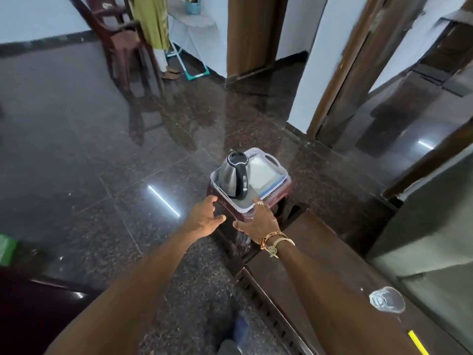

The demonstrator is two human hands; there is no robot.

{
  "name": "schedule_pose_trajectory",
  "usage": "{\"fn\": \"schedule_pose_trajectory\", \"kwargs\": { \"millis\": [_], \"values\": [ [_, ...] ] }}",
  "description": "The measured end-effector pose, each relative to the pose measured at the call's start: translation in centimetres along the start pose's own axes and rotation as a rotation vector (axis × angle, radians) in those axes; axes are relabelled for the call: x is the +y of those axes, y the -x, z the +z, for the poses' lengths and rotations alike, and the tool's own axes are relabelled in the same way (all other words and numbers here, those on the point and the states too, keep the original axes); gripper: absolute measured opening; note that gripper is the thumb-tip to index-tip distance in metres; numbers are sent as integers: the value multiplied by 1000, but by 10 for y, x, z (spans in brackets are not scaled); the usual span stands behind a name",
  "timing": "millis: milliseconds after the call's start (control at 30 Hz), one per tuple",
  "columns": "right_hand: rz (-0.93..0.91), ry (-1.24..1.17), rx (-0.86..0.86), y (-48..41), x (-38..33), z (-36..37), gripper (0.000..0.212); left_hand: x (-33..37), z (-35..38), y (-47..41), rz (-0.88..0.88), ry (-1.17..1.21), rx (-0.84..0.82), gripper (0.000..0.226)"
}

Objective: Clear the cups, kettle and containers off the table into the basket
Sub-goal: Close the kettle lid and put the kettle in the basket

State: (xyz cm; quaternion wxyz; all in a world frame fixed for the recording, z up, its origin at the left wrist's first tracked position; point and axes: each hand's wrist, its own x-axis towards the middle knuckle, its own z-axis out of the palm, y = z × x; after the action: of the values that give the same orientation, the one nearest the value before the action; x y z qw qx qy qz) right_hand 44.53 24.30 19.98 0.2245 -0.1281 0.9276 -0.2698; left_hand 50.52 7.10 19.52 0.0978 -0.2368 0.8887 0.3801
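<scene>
A steel kettle (234, 175) with a black handle and lid stands upright in the near left part of a white plastic basket (277, 166). The basket sits on a dark brown stool (284, 188). My left hand (204, 217) is spread open just below the basket's near left corner, holding nothing. My right hand (258, 221), with a ring and wrist bands, is also open at the basket's near edge; whether it touches the rim is unclear. A clear glass cup (386, 299) stands on the brown table (320, 252) at the lower right.
A yellow stick (418, 342) lies on the table near the bottom right. A dark wooden chair (122, 44) and a person in a green garment (151, 21) are at the far back. Polished dark floor (89, 149) stretches to the left. A green object (6, 249) sits at the left edge.
</scene>
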Motion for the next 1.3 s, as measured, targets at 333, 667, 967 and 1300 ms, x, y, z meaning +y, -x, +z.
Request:
{"fn": "schedule_pose_trajectory", "kwargs": {
  "millis": [333, 667, 967, 1300],
  "values": [
    [63, -27, -79, -91, 18, 16, 91, -15, 9, -83, -110, 7, -22, 70],
    [48, -47, -26, -150, 2, -11, 84, 6, -9, -141, -104, -16, -4, 67],
    [134, -81, 23, -179, 0, -6, 83, 3, -19, -191, -37, -49, -102, 66],
    [358, -241, 124, -225, -9, 14, 90, -5, -34, -282, -32, -7, -118, 50]
  ]
}}
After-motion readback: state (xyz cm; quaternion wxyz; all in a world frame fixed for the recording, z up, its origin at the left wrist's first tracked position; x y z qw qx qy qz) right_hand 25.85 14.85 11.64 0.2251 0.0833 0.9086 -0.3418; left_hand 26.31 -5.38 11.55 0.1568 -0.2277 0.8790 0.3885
